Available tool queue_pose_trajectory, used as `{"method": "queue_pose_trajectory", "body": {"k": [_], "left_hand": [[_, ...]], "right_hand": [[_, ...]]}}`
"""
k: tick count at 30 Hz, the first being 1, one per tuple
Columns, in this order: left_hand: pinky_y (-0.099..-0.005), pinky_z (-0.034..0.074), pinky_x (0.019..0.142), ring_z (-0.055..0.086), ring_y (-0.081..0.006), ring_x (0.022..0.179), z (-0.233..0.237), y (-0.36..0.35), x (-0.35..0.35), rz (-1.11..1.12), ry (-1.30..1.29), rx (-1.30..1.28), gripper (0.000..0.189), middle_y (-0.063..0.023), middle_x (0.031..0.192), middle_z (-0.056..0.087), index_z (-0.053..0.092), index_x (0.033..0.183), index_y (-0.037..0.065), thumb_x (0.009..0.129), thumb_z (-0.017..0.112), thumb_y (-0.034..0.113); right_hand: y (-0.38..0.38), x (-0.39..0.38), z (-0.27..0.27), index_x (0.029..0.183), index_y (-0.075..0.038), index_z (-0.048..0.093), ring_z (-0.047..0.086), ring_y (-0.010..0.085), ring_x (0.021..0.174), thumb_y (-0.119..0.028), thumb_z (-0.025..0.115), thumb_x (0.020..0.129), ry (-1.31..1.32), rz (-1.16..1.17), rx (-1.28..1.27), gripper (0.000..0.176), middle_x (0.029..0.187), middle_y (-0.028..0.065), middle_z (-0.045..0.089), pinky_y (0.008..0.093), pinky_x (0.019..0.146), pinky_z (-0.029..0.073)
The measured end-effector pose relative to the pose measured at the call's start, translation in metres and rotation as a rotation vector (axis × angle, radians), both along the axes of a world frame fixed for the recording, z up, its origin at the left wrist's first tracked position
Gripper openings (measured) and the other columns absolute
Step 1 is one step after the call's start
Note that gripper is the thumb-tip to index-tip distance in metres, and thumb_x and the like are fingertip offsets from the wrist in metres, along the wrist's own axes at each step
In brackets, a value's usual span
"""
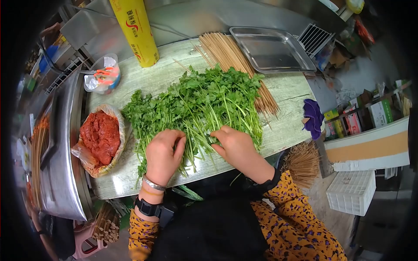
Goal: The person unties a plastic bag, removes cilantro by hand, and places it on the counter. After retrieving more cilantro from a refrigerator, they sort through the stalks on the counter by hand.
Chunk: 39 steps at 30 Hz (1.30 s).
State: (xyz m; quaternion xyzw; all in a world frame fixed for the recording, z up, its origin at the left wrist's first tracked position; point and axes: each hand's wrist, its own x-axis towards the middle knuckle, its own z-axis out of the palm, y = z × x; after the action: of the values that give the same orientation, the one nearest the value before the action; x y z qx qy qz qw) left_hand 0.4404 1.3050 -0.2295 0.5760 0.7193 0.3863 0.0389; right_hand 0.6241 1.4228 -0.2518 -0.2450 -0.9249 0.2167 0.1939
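A wide heap of leafy green cilantro [191,98] spreads over the table [287,113], its pale stems pointing toward me. My left hand [164,151] is at the stems on the near side of the heap, fingers curled around some of them. A short distance to its right, my right hand [237,148] has its fingers bent around stems too; the fingertips are partly hidden. Left of the heap stands a bowl of red minced meat [100,137], lined with a plastic bag. Bamboo skewers [230,56] lie in a pile behind and right of the cilantro.
A metal tray [274,48] sits at the back right, and a yellow cling film box [137,32] at the back. Orange-handled scissors [104,76] rest in a plastic tub [111,61]. A purple cloth [312,118] hangs at the right edge. A white crate [352,191] stands below.
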Motion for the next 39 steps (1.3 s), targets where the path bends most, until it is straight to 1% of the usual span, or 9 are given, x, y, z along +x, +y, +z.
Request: {"method": "queue_pose_trajectory", "body": {"k": [4,7,10,16,18,21,25,31,39], "left_hand": [[-0.0363,0.050,0.066,0.063,-0.0313,0.073,-0.005,-0.004,-0.002,0.013,-0.094,0.013,0.007,-0.0130,0.081,0.065,0.066,0.086,0.003,0.080,0.066,0.005],[-0.0329,0.050,0.065,0.063,-0.0276,0.071,0.000,-0.007,0.000,0.035,-0.185,0.018,0.008,-0.0128,0.083,0.065,0.066,0.090,0.002,0.082,0.065,0.003],[-0.0297,0.050,0.064,0.064,-0.0229,0.069,-0.001,-0.009,-0.001,0.048,-0.218,0.035,0.009,-0.0118,0.082,0.065,0.066,0.092,0.001,0.083,0.065,0.003],[-0.0289,0.050,0.065,0.064,-0.0225,0.071,-0.007,-0.007,-0.014,0.103,-0.209,0.090,0.011,-0.0111,0.085,0.065,0.066,0.094,0.001,0.083,0.065,0.001],[-0.0322,0.051,0.070,0.064,-0.0268,0.078,0.003,-0.001,-0.014,0.009,-0.039,0.095,0.014,-0.0106,0.088,0.065,0.066,0.094,0.003,0.080,0.065,0.000],[-0.0425,0.044,0.090,0.056,-0.0315,0.105,0.018,0.023,0.006,-0.123,0.214,0.095,0.018,-0.0107,0.106,0.063,0.067,0.095,0.007,0.077,0.067,0.005],[-0.0483,0.033,0.104,0.046,-0.0342,0.122,0.005,0.041,-0.001,-0.103,0.491,-0.059,0.029,-0.0128,0.126,0.055,0.066,0.104,0.009,0.075,0.070,0.010],[-0.0468,0.033,0.106,0.043,-0.0379,0.125,-0.030,0.027,-0.033,0.185,0.243,-0.143,0.048,-0.0182,0.139,0.043,0.060,0.120,0.006,0.073,0.067,0.011],[-0.0420,0.033,0.108,0.039,-0.0392,0.130,-0.045,0.001,-0.060,0.166,-0.092,-0.027,0.068,-0.0222,0.141,0.040,0.042,0.137,0.004,0.072,0.061,0.004]], "right_hand": [[0.008,0.003,0.000,0.092,-0.004,0.066,0.062,0.0226,0.066,-0.009,0.071,0.077,-0.064,0.024,-0.155,0.017,0.085,0.0078,0.061,0.0327,0.057,0.050],[0.012,0.021,0.014,0.092,-0.004,0.064,0.057,0.0090,0.063,-0.003,0.063,0.089,0.550,-0.006,-1.064,0.003,0.083,0.0027,0.064,0.0214,0.054,0.044],[0.016,0.061,0.042,0.094,-0.004,0.062,0.058,0.0094,0.063,0.000,0.063,0.087,0.712,-0.134,-1.251,0.008,0.083,0.0055,0.066,0.0213,0.054,0.046],[0.026,0.174,0.037,0.093,-0.003,0.064,0.063,0.0103,0.065,-0.001,0.066,0.085,0.132,-0.236,-1.123,0.009,0.080,0.0071,0.068,0.0245,0.058,0.050],[0.024,0.192,0.006,0.091,-0.001,0.064,0.064,0.0188,0.064,-0.011,0.072,0.080,-0.401,-0.230,-0.685,0.016,0.078,0.0101,0.067,0.0305,0.059,0.051],[0.009,0.196,-0.039,0.086,-0.001,0.065,0.064,0.0281,0.066,-0.014,0.073,0.076,-0.418,-0.307,0.012,0.018,0.075,0.0125,0.066,0.0351,0.060,0.050],[-0.002,0.151,0.023,0.089,-0.003,0.065,0.062,0.0323,0.068,-0.015,0.071,0.078,-0.253,-0.259,-0.426,0.018,0.081,0.0122,0.065,0.0379,0.061,0.048],[-0.001,0.056,0.048,0.098,-0.005,0.062,0.063,0.0304,0.079,-0.011,0.066,0.082,0.201,0.045,-0.098,0.018,0.089,0.0099,0.063,0.0360,0.066,0.050],[0.006,-0.042,0.035,0.116,-0.001,0.052,0.063,0.0337,0.088,-0.020,0.067,0.083,0.229,0.099,-0.161,0.041,0.109,0.0155,0.057,0.0390,0.071,0.052]]}}
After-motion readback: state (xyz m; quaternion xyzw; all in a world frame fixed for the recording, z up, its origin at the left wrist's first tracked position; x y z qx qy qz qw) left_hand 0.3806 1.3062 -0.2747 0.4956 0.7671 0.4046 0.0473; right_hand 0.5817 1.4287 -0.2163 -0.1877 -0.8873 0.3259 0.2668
